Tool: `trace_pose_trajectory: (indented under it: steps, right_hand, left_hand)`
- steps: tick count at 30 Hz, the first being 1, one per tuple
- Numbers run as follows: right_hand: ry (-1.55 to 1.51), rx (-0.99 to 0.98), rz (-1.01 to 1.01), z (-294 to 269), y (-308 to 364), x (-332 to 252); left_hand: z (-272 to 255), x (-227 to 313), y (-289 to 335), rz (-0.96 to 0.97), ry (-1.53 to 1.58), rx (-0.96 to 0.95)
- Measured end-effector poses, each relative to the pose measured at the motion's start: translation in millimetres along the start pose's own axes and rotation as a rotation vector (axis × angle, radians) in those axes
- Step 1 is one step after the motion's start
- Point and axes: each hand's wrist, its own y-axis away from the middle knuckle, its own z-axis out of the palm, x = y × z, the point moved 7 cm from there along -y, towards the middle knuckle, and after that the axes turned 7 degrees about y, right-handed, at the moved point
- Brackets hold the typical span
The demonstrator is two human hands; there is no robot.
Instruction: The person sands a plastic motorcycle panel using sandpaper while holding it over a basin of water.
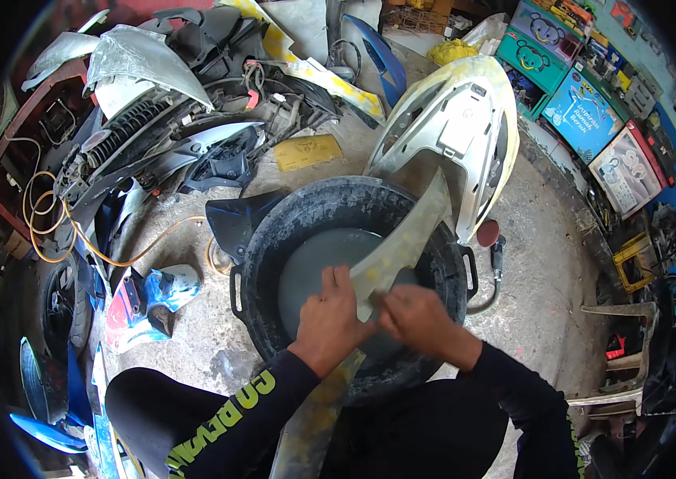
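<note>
A long, curved motorcycle body panel [400,233], pale grey with yellowish patches, slants across a round black tub [262,239] of cloudy grey water. Its lower end comes back between my knees. My left hand [328,321] is closed on the panel's middle, over the near part of the tub. Just right of it, my right hand [419,321] is slightly blurred, its fingers curled against the panel's edge. A small dark patch shows by those fingers; whether they hold it I cannot tell.
Beyond the tub lies a large silver and yellow fairing [466,120]. A round sander [491,235] with a hose lies right of the tub. A dark plastic panel [238,219] touches its left side. Motorcycle parts crowd the left; coloured drawers [581,112] stand far right.
</note>
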Motion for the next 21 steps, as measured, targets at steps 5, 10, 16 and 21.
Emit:
trace_pose_trajectory:
  steps: [5, 10, 16, 21]
  right_hand:
    - [-0.068, -0.039, -0.034, 5, -1, -10]
    - [-0.015, 0.008, -0.027, -3, -2, -1]
    - [0.053, 0.012, 0.038, -2, -1, 15]
    - [-0.01, 0.015, -0.025, -4, -1, 13]
  left_hand:
    - [0, 1, -2, 0.001, -0.005, -0.002]
    - [-1, 1, -3, 0.006, 0.005, -0.01]
    - [-3, 6, -4, 0.023, -0.02, 0.017]
    - [-1, 4, -4, 0.019, -0.025, 0.013]
